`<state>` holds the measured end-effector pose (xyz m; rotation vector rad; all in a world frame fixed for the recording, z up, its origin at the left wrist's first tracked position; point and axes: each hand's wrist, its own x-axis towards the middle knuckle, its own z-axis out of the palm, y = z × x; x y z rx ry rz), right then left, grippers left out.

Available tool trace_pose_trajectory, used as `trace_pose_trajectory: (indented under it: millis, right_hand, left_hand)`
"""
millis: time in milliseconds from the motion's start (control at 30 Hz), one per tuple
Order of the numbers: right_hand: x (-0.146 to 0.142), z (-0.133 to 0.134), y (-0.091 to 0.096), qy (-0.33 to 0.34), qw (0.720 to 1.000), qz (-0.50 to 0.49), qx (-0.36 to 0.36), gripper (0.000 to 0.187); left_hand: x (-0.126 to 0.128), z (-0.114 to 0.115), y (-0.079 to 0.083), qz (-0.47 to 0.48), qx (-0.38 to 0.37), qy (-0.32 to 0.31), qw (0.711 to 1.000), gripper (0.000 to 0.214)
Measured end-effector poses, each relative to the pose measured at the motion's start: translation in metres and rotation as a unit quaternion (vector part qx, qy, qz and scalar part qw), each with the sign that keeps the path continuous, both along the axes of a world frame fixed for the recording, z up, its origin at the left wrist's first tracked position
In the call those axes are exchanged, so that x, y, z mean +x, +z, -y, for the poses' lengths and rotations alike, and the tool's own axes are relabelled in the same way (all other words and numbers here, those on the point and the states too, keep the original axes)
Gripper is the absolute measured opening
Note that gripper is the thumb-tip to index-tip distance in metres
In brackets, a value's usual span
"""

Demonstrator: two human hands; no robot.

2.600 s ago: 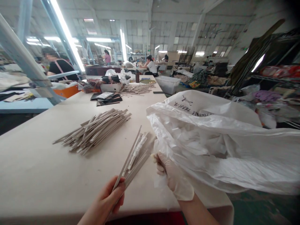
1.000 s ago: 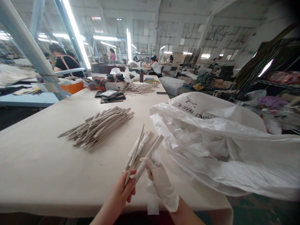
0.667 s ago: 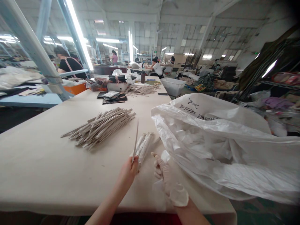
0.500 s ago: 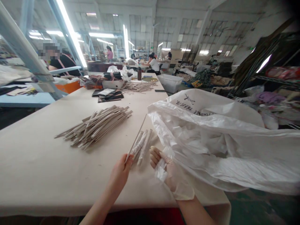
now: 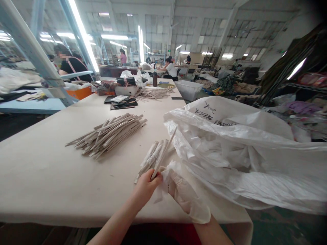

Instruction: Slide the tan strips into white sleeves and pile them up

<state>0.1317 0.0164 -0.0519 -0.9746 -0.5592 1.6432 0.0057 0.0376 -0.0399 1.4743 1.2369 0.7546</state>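
My bare left hand [image 5: 145, 186] pinches one long thin beige strip [image 5: 165, 152] by its near end; the strip slants up and to the right. Just beyond it, a small bundle of similar strips [image 5: 152, 157] lies on the table. My right hand [image 5: 184, 196] wears a thin whitish glove, sits right beside my left hand and is closed on a scrap of white plastic film [image 5: 163, 178]. A big pile of the same strips [image 5: 109, 134] lies further left on the beige table [image 5: 51, 170].
A large crumpled white plastic bag [image 5: 242, 149] with handwriting covers the table's right side. Dark flat pieces [image 5: 122, 102], a box and more strips [image 5: 152, 94] lie further down the table. Other people work at tables behind. Metal posts stand at left.
My left hand went from a bundle of strips to a single one, which has tipped toward the right. My right hand moved in against my left hand and closed on plastic film.
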Motion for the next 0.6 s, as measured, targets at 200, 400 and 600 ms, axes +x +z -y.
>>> trace_pose_trajectory:
  millis: [200,400,600]
  right_hand:
    - [-0.003,0.008,0.000,0.037,0.998,-0.053,0.007,0.027]
    - [-0.001,0.004,0.004,0.029,0.995,-0.064,-0.070,0.016]
    - [0.005,-0.004,0.001,0.064,0.978,-0.140,-0.142,0.021]
  left_hand:
    - [-0.007,-0.006,0.013,0.018,0.013,0.031,0.999,0.014]
    - [-0.002,-0.008,0.019,0.018,0.025,0.039,0.999,0.011]
    - [-0.007,-0.014,0.017,0.021,0.014,0.039,0.999,0.011]
